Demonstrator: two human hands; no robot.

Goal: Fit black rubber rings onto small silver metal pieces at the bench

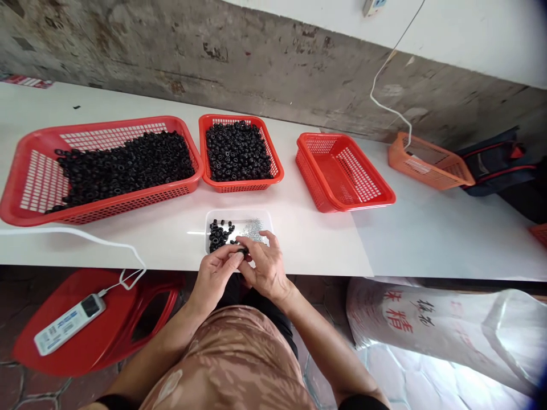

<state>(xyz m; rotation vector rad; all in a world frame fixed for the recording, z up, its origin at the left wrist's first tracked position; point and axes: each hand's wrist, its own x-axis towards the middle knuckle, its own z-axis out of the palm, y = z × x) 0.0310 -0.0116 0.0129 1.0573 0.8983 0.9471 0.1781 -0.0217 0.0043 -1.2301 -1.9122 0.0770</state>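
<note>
Left hand and right hand over a white plastic tray, fingers clamped on what looks like a black rubber ring; more rings at 9 o'clock, silvery bits at 2 o'clock.

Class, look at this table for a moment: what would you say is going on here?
A person holds a small black rubber ring between the left hand and right hand, just above a white tray. The tray holds a heap of black rings and a pile of tiny silver pieces. Beyond it, a large red mesh basket and a smaller red mesh basket are full of black rings. A third red basket and an orange basket stand further along the table.
</note>
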